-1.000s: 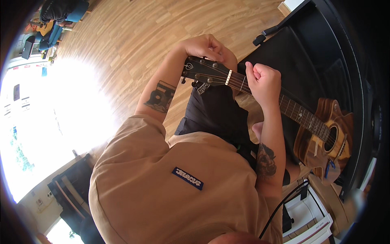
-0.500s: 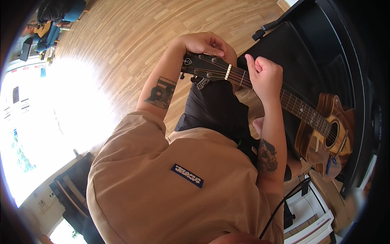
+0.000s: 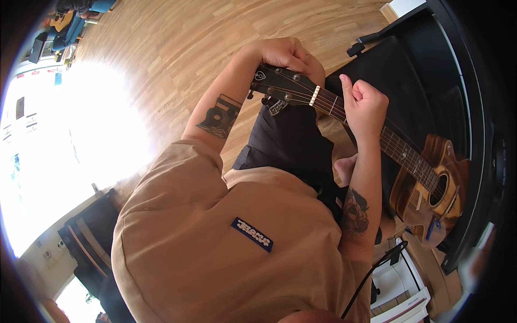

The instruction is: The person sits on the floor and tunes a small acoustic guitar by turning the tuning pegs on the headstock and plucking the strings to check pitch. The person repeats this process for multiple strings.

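Observation:
An acoustic guitar (image 3: 401,200) with a brown wooden body leans on a black padded surface, its neck reaching up to the left. At the far edge of its dark headstock (image 3: 277,85), my left hand (image 3: 288,54) is closed with curled fingers where a tuning peg sits; the peg itself is hidden. My right hand (image 3: 366,106) is held over the neck (image 3: 396,148) just past the white nut, closed with the thumb raised. One thin string (image 3: 403,129) stands off the fretboard beside this hand and seems to run into its grip.
A black case-like frame (image 3: 458,91) curves round the guitar on the right. White and brown boxes (image 3: 409,290) stand at the lower right. Wooden floor (image 3: 177,48) stretches beyond my knees. Far left, a bright window (image 3: 64,156) glares, and another guitar (image 3: 61,21) is near a seated person.
The whole view has shifted a little, placing guitar and hands farther right in it. My left hand's fingers have curled and turned at the headstock. My right hand keeps its place over the neck.

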`<state>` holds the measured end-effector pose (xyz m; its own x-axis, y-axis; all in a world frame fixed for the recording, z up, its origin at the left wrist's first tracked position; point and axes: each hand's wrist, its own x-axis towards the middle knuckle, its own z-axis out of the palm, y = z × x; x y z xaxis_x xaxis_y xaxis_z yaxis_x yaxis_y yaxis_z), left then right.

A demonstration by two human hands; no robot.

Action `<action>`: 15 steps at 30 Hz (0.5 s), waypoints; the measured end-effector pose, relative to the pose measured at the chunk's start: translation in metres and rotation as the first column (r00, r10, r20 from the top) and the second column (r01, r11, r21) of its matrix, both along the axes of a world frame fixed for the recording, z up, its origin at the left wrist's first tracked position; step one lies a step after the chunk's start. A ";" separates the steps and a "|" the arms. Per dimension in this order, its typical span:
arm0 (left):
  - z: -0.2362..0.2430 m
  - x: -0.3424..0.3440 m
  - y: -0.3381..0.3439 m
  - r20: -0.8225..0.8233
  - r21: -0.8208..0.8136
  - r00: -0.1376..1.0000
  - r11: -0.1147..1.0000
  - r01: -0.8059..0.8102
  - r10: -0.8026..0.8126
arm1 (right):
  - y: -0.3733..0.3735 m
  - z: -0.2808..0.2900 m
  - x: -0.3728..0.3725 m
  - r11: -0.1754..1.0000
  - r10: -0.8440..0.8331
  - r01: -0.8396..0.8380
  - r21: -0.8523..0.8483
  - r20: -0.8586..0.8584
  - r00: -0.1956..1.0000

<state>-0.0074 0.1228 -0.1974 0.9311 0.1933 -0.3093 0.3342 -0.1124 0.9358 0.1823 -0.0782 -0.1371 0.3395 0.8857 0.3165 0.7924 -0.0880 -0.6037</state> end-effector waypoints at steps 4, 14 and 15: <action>-0.008 -0.005 0.007 0.340 -0.050 0.940 0.997 0.054 -0.034 | 0.000 0.001 0.000 0.999 0.026 -0.025 0.035 -0.016 1.000; -0.007 -0.009 0.003 0.156 -0.175 0.988 0.984 0.034 -0.006 | 0.000 0.001 0.000 1.000 0.016 -0.016 -0.008 -0.015 1.000; -0.008 -0.008 0.003 0.094 -0.126 0.996 0.992 0.008 0.004 | -0.001 -0.001 0.000 1.000 0.015 -0.015 -0.004 -0.022 1.000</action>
<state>-0.0151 0.1263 -0.2050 0.9575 0.1563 -0.2425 0.2443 0.0083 0.9697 0.1826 -0.0790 -0.1382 0.3331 0.8921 0.3052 0.7804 -0.0792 -0.6203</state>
